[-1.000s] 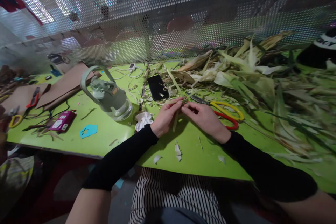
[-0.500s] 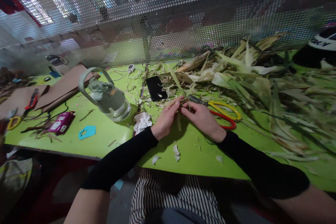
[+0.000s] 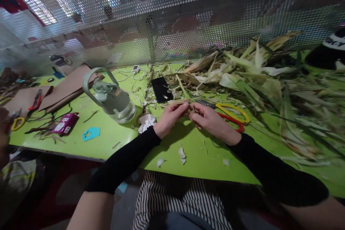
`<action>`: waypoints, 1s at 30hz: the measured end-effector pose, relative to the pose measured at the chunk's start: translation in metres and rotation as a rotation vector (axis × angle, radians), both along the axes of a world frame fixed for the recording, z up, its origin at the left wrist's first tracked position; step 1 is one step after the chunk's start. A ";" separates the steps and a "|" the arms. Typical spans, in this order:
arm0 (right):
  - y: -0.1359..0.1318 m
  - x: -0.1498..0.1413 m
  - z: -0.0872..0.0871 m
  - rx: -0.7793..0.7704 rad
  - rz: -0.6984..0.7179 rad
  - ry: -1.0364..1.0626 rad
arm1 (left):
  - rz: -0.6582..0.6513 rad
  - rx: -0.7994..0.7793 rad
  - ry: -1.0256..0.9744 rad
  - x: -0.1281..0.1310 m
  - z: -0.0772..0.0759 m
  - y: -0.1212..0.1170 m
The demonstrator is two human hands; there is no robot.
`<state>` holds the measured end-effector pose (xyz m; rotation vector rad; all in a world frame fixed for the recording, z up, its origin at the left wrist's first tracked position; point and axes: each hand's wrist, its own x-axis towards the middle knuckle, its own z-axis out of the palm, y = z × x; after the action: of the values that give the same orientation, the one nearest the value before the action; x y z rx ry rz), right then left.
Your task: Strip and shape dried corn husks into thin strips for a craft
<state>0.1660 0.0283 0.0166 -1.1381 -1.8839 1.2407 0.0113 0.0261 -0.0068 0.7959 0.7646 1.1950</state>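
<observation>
Pale green corn husk strips (image 3: 182,85) stick up and out from between my two hands, above the table. My left hand (image 3: 170,118) is closed, thumb and fingers pinching the husk strips. Facing it, almost touching, my right hand (image 3: 212,121) is closed too, with its fingertips on the same strips; the exact hold is hidden by the fingers. Just behind and beside the right hand lie scissors or shears with one yellow and one red handle (image 3: 235,113). A black phone (image 3: 162,90) rests beyond the left hand.
A large heap of corn husks (image 3: 250,75) covers the right and back. Left stand a green-lidded water bottle (image 3: 114,102), crumpled tissue (image 3: 147,122), a purple box (image 3: 64,124) and a blue paper tag (image 3: 91,134). A perforated metal screen (image 3: 121,28) closes off the back.
My right hand has shifted slightly right and its fingers have curled more. The upright husk strip has lowered a little, and a strip now arches over the right fingers.
</observation>
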 end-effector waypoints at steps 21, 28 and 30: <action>0.001 0.009 0.007 0.206 -0.091 -0.120 | -0.155 -0.035 -0.009 -0.012 0.003 0.002; 0.003 0.011 0.006 0.252 -0.052 -0.128 | -0.191 -0.033 0.010 -0.012 0.005 0.002; 0.004 0.012 0.006 0.237 -0.034 -0.126 | -0.229 -0.032 0.034 -0.011 0.007 0.000</action>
<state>0.1781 0.0325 0.0229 -1.1365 -2.0327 0.9167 -0.0002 0.0264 0.0000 0.8552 0.6982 0.9641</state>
